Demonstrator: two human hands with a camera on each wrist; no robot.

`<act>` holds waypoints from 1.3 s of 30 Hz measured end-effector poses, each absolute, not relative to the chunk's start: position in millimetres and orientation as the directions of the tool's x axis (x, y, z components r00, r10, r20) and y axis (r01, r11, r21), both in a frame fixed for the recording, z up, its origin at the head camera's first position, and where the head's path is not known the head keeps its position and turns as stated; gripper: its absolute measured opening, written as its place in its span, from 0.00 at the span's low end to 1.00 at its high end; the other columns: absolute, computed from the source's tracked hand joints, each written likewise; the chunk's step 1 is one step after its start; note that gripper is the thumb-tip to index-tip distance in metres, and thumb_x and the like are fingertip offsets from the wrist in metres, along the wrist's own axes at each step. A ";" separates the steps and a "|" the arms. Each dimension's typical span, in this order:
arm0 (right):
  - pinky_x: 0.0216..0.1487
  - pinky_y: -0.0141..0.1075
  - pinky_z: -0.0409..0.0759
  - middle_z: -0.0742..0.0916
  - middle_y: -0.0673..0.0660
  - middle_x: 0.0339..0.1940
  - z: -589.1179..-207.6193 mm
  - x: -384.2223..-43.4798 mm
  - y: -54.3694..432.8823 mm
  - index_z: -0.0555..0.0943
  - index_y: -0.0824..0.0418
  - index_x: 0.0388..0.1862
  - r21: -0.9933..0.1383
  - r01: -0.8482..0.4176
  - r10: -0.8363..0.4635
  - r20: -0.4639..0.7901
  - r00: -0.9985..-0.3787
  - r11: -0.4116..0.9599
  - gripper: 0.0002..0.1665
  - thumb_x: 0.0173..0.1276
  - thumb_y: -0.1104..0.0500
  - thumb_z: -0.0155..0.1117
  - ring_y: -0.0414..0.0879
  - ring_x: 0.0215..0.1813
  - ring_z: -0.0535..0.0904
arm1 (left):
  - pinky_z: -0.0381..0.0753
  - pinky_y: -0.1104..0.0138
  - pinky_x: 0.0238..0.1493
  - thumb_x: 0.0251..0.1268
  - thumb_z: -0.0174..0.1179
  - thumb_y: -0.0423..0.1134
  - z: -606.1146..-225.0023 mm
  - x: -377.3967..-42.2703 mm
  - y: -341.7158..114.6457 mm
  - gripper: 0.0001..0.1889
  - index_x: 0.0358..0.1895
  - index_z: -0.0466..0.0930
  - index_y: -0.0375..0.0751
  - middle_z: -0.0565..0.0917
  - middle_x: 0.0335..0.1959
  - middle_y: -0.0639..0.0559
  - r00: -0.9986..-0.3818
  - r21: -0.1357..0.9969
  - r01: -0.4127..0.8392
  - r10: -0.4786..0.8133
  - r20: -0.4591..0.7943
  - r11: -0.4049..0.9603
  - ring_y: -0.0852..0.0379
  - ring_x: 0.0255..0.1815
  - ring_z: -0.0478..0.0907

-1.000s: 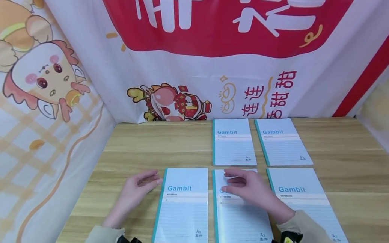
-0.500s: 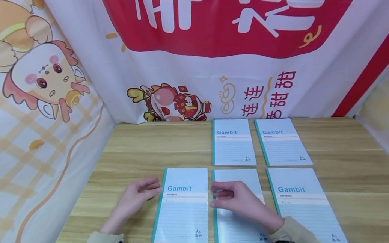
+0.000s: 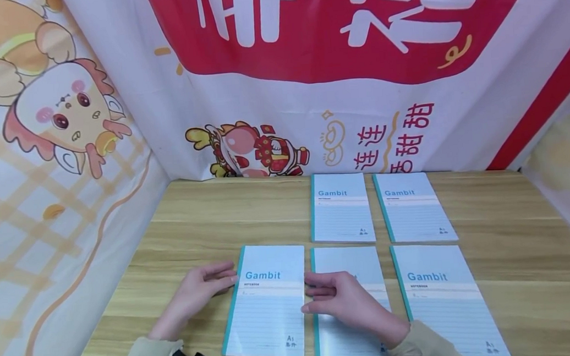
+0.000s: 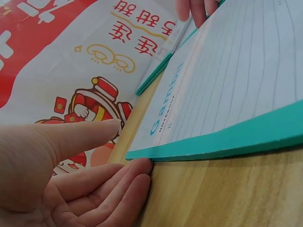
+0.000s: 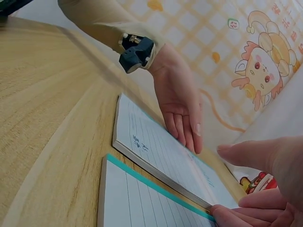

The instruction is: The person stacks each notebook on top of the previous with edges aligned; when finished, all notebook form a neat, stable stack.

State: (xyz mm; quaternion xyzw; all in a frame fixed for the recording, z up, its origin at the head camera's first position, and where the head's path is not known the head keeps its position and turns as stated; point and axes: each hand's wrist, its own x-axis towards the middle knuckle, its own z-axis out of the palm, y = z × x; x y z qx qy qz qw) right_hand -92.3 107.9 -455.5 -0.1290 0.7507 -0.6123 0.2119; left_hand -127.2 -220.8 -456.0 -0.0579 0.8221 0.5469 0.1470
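Observation:
The front-left notebook [image 3: 267, 317], with a pale blue lined cover, "Gambit" lettering and a teal spine, lies flat on the wooden table. Beside its spine is my left hand [image 3: 194, 294]; the left wrist view shows the fingertips [image 4: 142, 166] against the teal edge and the thumb raised apart. My right hand [image 3: 348, 303] has its fingertips at the opposite long edge, thumb spread from the fingers. It reaches across the middle notebook [image 3: 343, 339], hiding part of that cover. In the right wrist view, fingers [image 5: 227, 215] sit at the narrow gap between these two notebooks.
Another notebook [image 3: 447, 293] lies at the front right. Two more, a back-left notebook [image 3: 342, 212] and a back-right notebook [image 3: 416, 210], form a row near the printed curtain [image 3: 260, 102]. Bare wooden table [image 3: 208, 216] shows at the back left.
My right hand has moved left and toward me, from over the middle notebook to the front-left notebook's right edge. My left hand has stayed nearly still beside the spine. The notebooks have not moved.

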 end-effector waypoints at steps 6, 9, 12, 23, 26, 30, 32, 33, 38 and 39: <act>0.55 0.36 0.83 0.78 0.70 0.67 -455.9 -91.2 106.8 0.72 0.75 0.69 -0.976 0.074 -0.459 -0.163 -0.874 0.205 0.40 0.64 0.58 0.77 0.55 0.60 0.82 | 0.84 0.61 0.54 0.67 0.69 0.38 -456.6 -128.8 -220.3 0.25 0.64 0.78 0.33 0.85 0.54 0.43 -0.947 0.875 -0.270 0.056 -0.318 0.403 0.50 0.52 0.84; 0.55 0.35 0.83 0.78 0.70 0.67 -456.2 -90.8 106.9 0.72 0.75 0.69 -0.976 0.077 -0.456 -0.165 -0.875 0.204 0.40 0.64 0.59 0.77 0.55 0.60 0.82 | 0.84 0.61 0.53 0.67 0.69 0.38 -456.4 -129.3 -219.9 0.24 0.64 0.79 0.33 0.86 0.53 0.44 -0.947 0.872 -0.266 0.059 -0.316 0.410 0.51 0.50 0.84; 0.55 0.35 0.83 0.78 0.69 0.67 -456.5 -90.4 107.2 0.72 0.75 0.69 -0.976 0.082 -0.451 -0.167 -0.877 0.202 0.40 0.64 0.58 0.77 0.55 0.60 0.82 | 0.84 0.61 0.53 0.67 0.69 0.38 -456.5 -129.7 -220.2 0.24 0.64 0.79 0.33 0.85 0.54 0.43 -0.947 0.874 -0.257 0.074 -0.313 0.413 0.51 0.50 0.84; 0.55 0.35 0.82 0.78 0.68 0.67 -458.0 -90.8 108.0 0.72 0.74 0.70 -0.976 0.101 -0.448 -0.179 -0.876 0.193 0.41 0.64 0.57 0.77 0.54 0.61 0.82 | 0.81 0.56 0.59 0.67 0.69 0.37 -455.3 -129.5 -218.8 0.21 0.61 0.81 0.34 0.85 0.56 0.44 -0.947 0.873 -0.238 0.098 -0.305 0.426 0.50 0.53 0.83; 0.55 0.35 0.82 0.78 0.67 0.68 -459.1 -91.5 108.0 0.72 0.73 0.70 -0.975 0.108 -0.450 -0.186 -0.874 0.192 0.41 0.64 0.57 0.77 0.53 0.61 0.82 | 0.74 0.49 0.65 0.66 0.69 0.37 -452.3 -127.6 -217.1 0.23 0.63 0.80 0.34 0.85 0.56 0.44 -0.947 0.863 -0.238 0.092 -0.309 0.445 0.48 0.56 0.81; 0.56 0.36 0.82 0.78 0.67 0.68 -460.0 -92.1 108.5 0.72 0.71 0.70 -0.975 0.121 -0.450 -0.193 -0.872 0.185 0.40 0.65 0.57 0.77 0.53 0.61 0.82 | 0.72 0.46 0.66 0.65 0.69 0.37 -449.9 -125.7 -214.9 0.26 0.65 0.77 0.34 0.84 0.56 0.45 -0.948 0.862 -0.228 0.098 -0.302 0.452 0.46 0.57 0.81; 0.56 0.36 0.82 0.78 0.67 0.68 -460.0 -92.1 108.8 0.72 0.72 0.71 -0.976 0.124 -0.450 -0.195 -0.872 0.182 0.40 0.65 0.57 0.77 0.53 0.61 0.82 | 0.76 0.49 0.64 0.66 0.68 0.35 -449.9 -125.9 -214.9 0.26 0.66 0.75 0.33 0.85 0.55 0.43 -0.948 0.872 -0.225 0.108 -0.298 0.435 0.46 0.57 0.81; 0.56 0.36 0.82 0.78 0.67 0.68 -460.0 -92.2 108.9 0.72 0.72 0.70 -0.976 0.124 -0.448 -0.194 -0.873 0.181 0.40 0.65 0.58 0.77 0.54 0.61 0.82 | 0.78 0.51 0.61 0.66 0.68 0.33 -450.2 -126.3 -215.0 0.26 0.67 0.75 0.32 0.85 0.54 0.43 -0.948 0.879 -0.229 0.109 -0.299 0.419 0.46 0.56 0.82; 0.56 0.35 0.82 0.78 0.67 0.68 -459.3 -92.1 109.3 0.72 0.72 0.70 -0.975 0.128 -0.442 -0.197 -0.875 0.181 0.40 0.64 0.58 0.77 0.54 0.61 0.82 | 0.86 0.60 0.49 0.67 0.66 0.28 -454.8 -130.8 -216.3 0.25 0.67 0.74 0.33 0.86 0.50 0.44 -0.942 0.910 -0.276 0.102 -0.320 0.310 0.48 0.51 0.84; 0.56 0.35 0.82 0.78 0.67 0.68 -459.1 -92.1 109.3 0.72 0.72 0.70 -0.975 0.130 -0.441 -0.199 -0.875 0.182 0.40 0.64 0.58 0.77 0.54 0.61 0.82 | 0.87 0.60 0.48 0.66 0.66 0.27 -456.0 -131.7 -216.6 0.26 0.67 0.75 0.34 0.86 0.50 0.45 -0.940 0.913 -0.286 0.098 -0.326 0.290 0.48 0.50 0.84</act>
